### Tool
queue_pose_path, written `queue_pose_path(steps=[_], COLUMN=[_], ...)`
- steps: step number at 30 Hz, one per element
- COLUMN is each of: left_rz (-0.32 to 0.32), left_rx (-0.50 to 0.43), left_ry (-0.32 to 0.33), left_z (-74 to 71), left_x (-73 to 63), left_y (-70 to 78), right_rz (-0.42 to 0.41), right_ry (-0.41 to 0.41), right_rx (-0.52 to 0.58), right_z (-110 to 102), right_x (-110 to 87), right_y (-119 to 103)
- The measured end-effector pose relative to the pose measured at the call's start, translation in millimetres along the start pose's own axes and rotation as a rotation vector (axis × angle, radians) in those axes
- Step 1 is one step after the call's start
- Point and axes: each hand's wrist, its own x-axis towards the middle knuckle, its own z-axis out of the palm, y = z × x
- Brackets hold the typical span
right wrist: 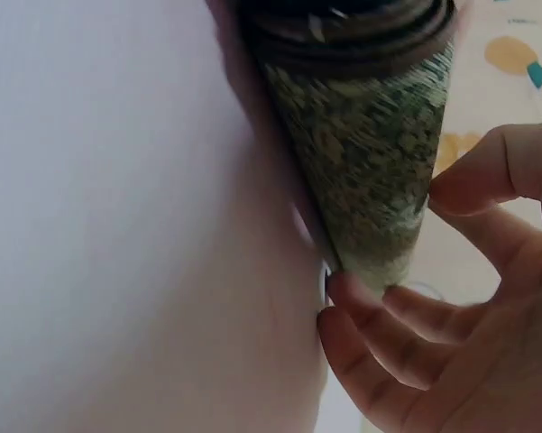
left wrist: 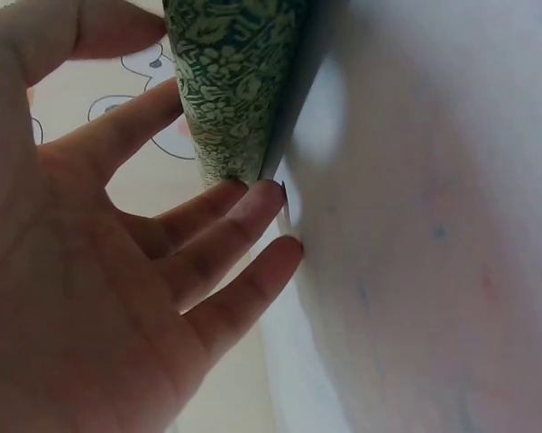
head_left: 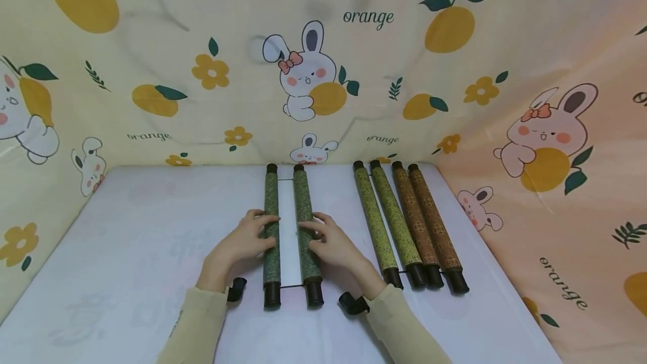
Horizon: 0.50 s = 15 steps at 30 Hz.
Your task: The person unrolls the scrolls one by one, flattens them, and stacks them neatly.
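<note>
A green patterned scroll lies lengthwise on the table, its left roll (head_left: 271,192) and right roll (head_left: 303,192) standing apart with a white strip (head_left: 288,240) between them. Dark caps finish the rolls, and thin dark lines cross the gap near both ends. My left hand (head_left: 246,239) holds the left roll around its middle, thumb nearer me and fingers farther up. On the right roll, my right hand (head_left: 337,245) has a similar hold from the outer side. Both wrist views show thumb and fingertips against the floral green surface; some of the contact is hidden behind the rolls.
To the right lie a yellow-green scroll (head_left: 375,221) and a brown patterned scroll (head_left: 417,218), side by side and slightly slanted. The white table (head_left: 126,251) meets a printed cloth backdrop (head_left: 227,111) at its back and sides. Black wrist pieces sit by both sleeves.
</note>
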Motion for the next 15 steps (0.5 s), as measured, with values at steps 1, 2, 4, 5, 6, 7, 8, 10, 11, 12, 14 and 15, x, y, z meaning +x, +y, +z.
queue_pose_path(steps=[1,2,4,5,6,7,8,10,11,12,14,15], left_rz=[0.000,-0.004,-0.014,-0.018,-0.022,-0.029,-0.037,-0.051,-0.058,-0.065,-0.080,-0.087], left_rx=[0.007,0.012,0.026,0.033,0.040,0.045,0.053,0.072,0.084,0.095,0.121,0.131], left_ry=[0.003,0.007,0.022,0.031,0.039,0.048,0.058,0.078,0.088,0.096,0.115,0.123], left_z=[-0.9,-1.7,-3.4,-4.2,-4.8,-5.5,-5.8,-5.9,-5.7,-5.1,-3.7,-3.0], left_x=[-0.7,-1.4,-2.7,-3.2,-3.6,-4.0,-4.1,-3.9,-3.6,-3.2,-2.2,-1.7], left_y=[-0.7,-1.3,-2.2,-2.6,-2.9,-2.7,-2.6,-2.7,-2.7,-2.4,-1.8,-1.6], right_rz=[0.010,0.022,0.035,0.037,0.038,0.039,0.038,0.036,0.038,0.040,0.048,0.052], right_ry=[-0.001,0.000,0.008,0.015,0.021,0.029,0.035,0.047,0.053,0.058,0.070,0.073], right_rx=[-0.006,-0.010,-0.014,-0.011,-0.008,-0.008,-0.008,-0.010,-0.012,-0.017,-0.022,-0.023], right_z=[-1.0,-2.1,-3.9,-4.5,-5.1,-5.7,-6.1,-6.4,-6.7,-7.1,-7.9,-8.5], right_x=[-0.2,-0.4,-0.8,-1.1,-1.3,-1.3,-1.3,-0.7,-0.6,-0.6,-0.8,-0.9], right_y=[0.5,0.8,1.3,1.6,2.0,2.5,3.1,4.9,5.4,5.5,5.0,4.8])
